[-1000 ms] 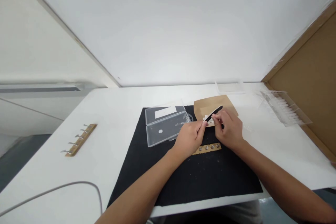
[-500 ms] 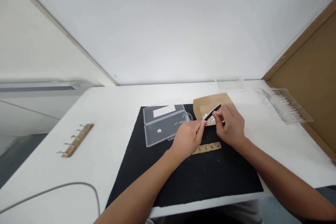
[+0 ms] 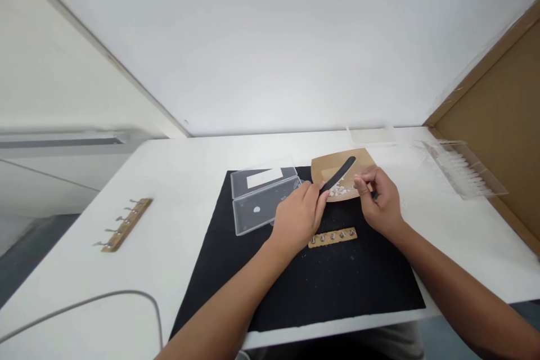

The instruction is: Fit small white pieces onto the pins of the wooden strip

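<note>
White table [image 3: 181, 180] against a pale wall [image 3: 270, 56], black mat [image 3: 337, 298] close to its near edge. From my remote seat I judge the work underway, not finished: loose white pieces [image 3: 337, 190] lie on the brown paper [image 3: 325, 165] across the mat's far edge, and on the wooden strip [image 3: 328, 238] near the mat's middle I make out only metal posts. How much is done or left, I can't count. Black file [image 3: 341, 172]: near end pinched between thumb and fingers of the left hand [image 3: 297, 216], free end slanting over the paper toward its far edge. Right hand [image 3: 382, 201] sits just right of the file, apart from it, by the paper's right edge; thumb and fingertips pressed together, anything between them too small to tell.
</note>
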`<state>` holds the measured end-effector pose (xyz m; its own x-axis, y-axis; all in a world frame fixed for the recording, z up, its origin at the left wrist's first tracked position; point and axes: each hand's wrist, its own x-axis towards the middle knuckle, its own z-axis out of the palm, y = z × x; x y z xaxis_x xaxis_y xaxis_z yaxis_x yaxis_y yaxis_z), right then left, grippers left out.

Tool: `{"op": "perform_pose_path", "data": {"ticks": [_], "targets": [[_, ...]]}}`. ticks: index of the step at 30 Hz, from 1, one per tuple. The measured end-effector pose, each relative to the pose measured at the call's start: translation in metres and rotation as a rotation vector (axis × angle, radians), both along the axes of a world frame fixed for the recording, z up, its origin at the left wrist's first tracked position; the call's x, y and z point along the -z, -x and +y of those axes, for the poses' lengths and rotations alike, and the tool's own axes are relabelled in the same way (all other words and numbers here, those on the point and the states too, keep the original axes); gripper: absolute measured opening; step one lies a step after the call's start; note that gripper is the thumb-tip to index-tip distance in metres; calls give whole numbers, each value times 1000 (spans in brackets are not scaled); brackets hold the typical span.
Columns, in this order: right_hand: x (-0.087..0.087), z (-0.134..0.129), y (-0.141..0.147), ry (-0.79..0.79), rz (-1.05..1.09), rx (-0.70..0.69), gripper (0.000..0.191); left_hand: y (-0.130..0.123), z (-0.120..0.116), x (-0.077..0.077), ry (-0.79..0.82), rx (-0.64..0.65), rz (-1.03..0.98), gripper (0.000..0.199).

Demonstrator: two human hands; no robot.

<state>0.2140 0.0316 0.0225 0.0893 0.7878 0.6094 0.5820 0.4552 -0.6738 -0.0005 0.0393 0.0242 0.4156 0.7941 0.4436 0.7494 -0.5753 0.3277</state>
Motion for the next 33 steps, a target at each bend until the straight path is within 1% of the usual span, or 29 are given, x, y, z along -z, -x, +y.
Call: {"op": "perform_pose_path", "data": {"ticks": [2, 5, 8, 11, 15, 18, 21, 23, 26, 27, 30, 31, 33], "targets": [[2, 1, 0, 11, -8, -2, 15, 0, 1, 2, -48, 19, 1, 34], [3, 4, 1, -17, -76, 26, 17, -1, 1, 3, -69, 88, -72, 29], [5, 7, 1, -68, -192, 101, 16, -4, -1, 2, -43, 153, -185, 25], [7, 10, 0, -96, -274, 163, 15, -7, -3, -1, -20, 168, -295, 25], [10, 13, 2, -127, -338, 182, 14, -10, -3, -3, 29, 181, -383, 25], [10, 12, 5, -115, -379, 129, 15, -9, -2, -2, 2, 179, -392, 24], [10, 10, 7, -131, -467, 66, 17, -8, 0, 0, -35, 176, -382, 24], [9, 11, 7, -148, -497, 87, 18, -8, 1, 1, -33, 180, -384, 24], [8, 13, 7, -133, -441, 159, 18, -9, 1, -1, -20, 186, -388, 24], [8, 14, 7, -127, -429, 151, 18, -10, 0, -1, -18, 187, -390, 24], [7, 14, 8, -137, -475, 64, 18, -10, -1, -3, -19, 184, -393, 24], [7, 13, 8, -145, -486, 60, 19, -9, -1, -3, -17, 187, -394, 24], [5, 13, 8, -154, -473, 107, 19, -9, -1, -4, -12, 192, -399, 23]]}}
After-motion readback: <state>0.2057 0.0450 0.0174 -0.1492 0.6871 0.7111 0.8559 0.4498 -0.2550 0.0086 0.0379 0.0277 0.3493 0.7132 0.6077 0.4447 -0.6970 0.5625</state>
